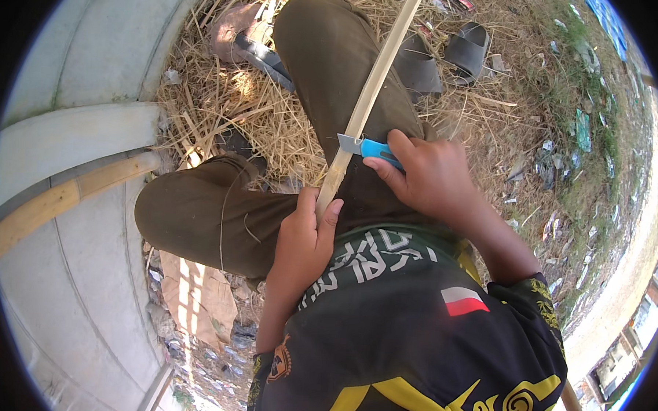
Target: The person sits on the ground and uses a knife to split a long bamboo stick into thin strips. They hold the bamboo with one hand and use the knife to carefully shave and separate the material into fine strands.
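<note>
A long, pale bamboo strip [373, 82] slants from my lap up past the top edge of the view. Its lower end is pinched between the thumb and fingers of my left hand [307, 230]. My right hand [429, 172] is closed around a utility knife [379, 152] with a blue handle. The knife's metal blade lies across the strip, touching it a little above my left hand. Part of the handle is hidden inside my right fist. My legs in brown trousers [328, 66] are bent beneath the strip.
Dry straw and shavings [273, 133] cover the ground ahead. Dark sandals [466, 51] lie beyond my knee. A pale wall [74, 150] with a bamboo pole [80, 187] stands close on the left. Flattened brown cardboard [196, 299] lies beside my left leg. Litter dots the ground on the right.
</note>
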A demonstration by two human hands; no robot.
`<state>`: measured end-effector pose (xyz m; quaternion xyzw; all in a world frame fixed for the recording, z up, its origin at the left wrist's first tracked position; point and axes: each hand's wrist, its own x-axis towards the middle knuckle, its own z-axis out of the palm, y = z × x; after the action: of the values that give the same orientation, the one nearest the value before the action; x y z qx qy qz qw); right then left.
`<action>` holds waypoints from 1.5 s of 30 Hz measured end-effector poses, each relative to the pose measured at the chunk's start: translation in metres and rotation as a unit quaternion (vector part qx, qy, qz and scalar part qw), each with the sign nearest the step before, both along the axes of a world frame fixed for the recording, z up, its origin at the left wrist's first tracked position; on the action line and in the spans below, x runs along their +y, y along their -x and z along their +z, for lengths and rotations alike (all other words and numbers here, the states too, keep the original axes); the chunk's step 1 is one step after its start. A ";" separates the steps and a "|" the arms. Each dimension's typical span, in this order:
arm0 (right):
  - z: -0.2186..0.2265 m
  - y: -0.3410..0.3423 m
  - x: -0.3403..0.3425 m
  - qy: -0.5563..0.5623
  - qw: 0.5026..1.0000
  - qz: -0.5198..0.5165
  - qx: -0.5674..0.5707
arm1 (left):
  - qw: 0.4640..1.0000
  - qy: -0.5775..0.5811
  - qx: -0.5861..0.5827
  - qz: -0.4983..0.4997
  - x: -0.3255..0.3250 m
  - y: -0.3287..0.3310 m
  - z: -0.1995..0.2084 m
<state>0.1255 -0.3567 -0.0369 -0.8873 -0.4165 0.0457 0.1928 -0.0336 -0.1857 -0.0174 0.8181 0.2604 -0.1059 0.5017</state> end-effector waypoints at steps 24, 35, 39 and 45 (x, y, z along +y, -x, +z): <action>0.004 0.001 0.012 -0.011 1.000 0.012 0.007 | 0.996 -0.058 0.065 -0.004 0.004 0.039 0.002; 0.003 0.000 0.007 -0.023 1.000 -0.006 0.000 | 0.998 -0.032 -0.038 -0.032 -0.001 -0.017 -0.012; -0.003 0.000 0.006 -0.017 0.999 -0.043 0.012 | 0.998 -0.049 0.004 -0.036 -0.001 0.005 -0.014; 0.001 -0.001 0.004 -0.016 0.998 -0.063 -0.006 | 0.992 -0.111 0.009 -0.053 -0.002 0.047 -0.007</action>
<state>0.1265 -0.3526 -0.0361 -0.9087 -0.3615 0.0218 0.2074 -0.0808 -0.1881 -0.0246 0.8805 0.2314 -0.1104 0.3988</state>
